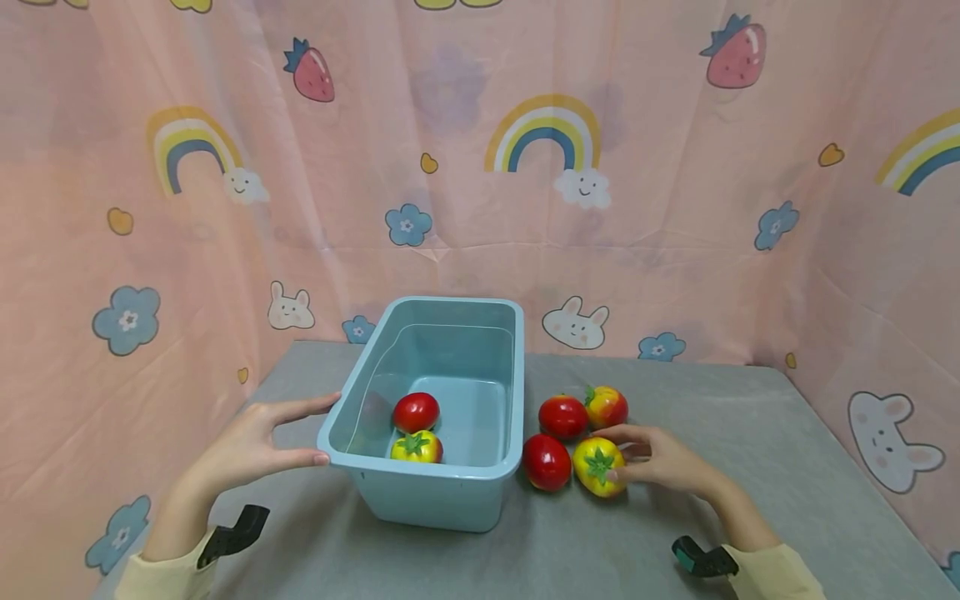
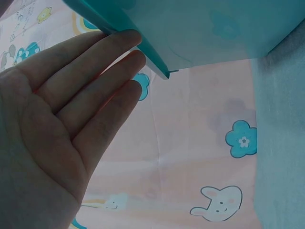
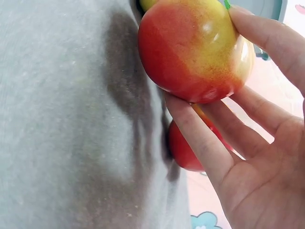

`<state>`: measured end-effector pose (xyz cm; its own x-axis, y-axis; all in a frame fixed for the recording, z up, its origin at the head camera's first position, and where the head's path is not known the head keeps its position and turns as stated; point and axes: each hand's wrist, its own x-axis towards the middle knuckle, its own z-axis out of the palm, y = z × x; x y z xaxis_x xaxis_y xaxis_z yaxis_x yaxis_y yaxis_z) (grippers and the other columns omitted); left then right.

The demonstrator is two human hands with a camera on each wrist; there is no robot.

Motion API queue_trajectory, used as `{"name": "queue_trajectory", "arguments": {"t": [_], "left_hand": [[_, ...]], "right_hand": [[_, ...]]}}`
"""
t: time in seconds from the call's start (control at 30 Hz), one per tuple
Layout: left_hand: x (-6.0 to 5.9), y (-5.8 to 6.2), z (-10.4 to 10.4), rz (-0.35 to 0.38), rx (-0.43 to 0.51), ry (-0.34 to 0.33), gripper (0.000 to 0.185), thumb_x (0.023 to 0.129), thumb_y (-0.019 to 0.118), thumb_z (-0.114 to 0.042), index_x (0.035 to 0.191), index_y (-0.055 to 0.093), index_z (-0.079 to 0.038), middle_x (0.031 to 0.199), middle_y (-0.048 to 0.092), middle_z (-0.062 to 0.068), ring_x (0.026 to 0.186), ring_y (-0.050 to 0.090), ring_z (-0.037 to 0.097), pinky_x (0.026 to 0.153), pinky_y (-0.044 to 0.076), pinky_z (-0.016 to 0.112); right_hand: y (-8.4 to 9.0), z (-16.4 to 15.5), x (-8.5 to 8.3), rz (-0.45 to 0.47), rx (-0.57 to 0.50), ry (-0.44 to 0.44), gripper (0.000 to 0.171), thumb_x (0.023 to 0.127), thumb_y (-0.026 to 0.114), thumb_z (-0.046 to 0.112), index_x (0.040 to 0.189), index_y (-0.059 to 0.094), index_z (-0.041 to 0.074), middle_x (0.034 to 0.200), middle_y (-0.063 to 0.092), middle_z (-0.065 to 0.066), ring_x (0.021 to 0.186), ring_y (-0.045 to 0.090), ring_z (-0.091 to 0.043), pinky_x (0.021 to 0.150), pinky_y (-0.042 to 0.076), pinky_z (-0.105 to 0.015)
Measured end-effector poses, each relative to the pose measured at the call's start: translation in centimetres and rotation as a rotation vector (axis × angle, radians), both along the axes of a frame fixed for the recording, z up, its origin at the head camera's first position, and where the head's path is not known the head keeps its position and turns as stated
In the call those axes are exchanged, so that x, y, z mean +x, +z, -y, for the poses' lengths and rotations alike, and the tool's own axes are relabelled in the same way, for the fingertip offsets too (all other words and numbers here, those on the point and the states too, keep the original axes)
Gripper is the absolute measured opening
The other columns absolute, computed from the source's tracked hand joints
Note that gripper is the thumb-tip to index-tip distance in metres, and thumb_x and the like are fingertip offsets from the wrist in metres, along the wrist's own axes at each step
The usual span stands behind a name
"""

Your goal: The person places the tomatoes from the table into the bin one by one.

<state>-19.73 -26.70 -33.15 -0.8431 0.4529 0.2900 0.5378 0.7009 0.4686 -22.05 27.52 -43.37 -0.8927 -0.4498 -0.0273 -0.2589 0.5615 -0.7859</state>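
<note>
A light blue plastic bin (image 1: 420, 468) stands on the grey table. Inside lie a red tomato (image 1: 416, 412) and a yellow-red tomato (image 1: 416, 447). My left hand (image 1: 303, 432) has straight fingers touching the bin's left rim; in the left wrist view the fingertips (image 2: 126, 45) meet the bin's edge (image 2: 157, 62). My right hand (image 1: 626, 457) grips a yellow tomato with a green stem (image 1: 596, 467) on the table right of the bin. In the right wrist view its fingers (image 3: 209, 143) and thumb curl round that tomato (image 3: 190, 52).
Beside the held one lie a red tomato (image 1: 547, 462), another red tomato (image 1: 562, 417) and a yellow-red tomato (image 1: 607, 406). A pink printed curtain (image 1: 480, 208) closes in the table at the back and both sides. Bare grey table (image 1: 750, 467) lies at the right.
</note>
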Motion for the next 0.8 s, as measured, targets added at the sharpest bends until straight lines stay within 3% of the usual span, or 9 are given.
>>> {"name": "queue_trajectory", "arguments": {"t": [0.2,0.8], "left_hand": [[0.0,0.0,0.0,0.005,0.008,-0.006,0.065,0.074,0.079,-0.04,0.133,0.057,-0.026,0.128,0.061,-0.008,0.117,0.059,0.02,0.087,0.051,0.048],[0.1,0.0,0.0,0.003,0.001,0.009,0.065,0.075,0.079,-0.039,0.133,0.056,-0.026,0.128,0.061,-0.01,0.117,0.059,0.019,0.088,0.051,0.046]], "right_hand": [[0.5,-0.1,0.1,-0.004,-0.003,-0.016,0.05,0.081,0.072,0.029,0.127,0.057,0.016,0.128,0.058,-0.013,0.11,0.057,-0.032,0.085,0.052,-0.045],[2.1,-0.1,0.1,-0.007,-0.013,-0.042,0.055,0.08,0.074,0.03,0.129,0.055,0.015,0.128,0.056,-0.017,0.11,0.058,-0.032,0.08,0.055,-0.029]]}}
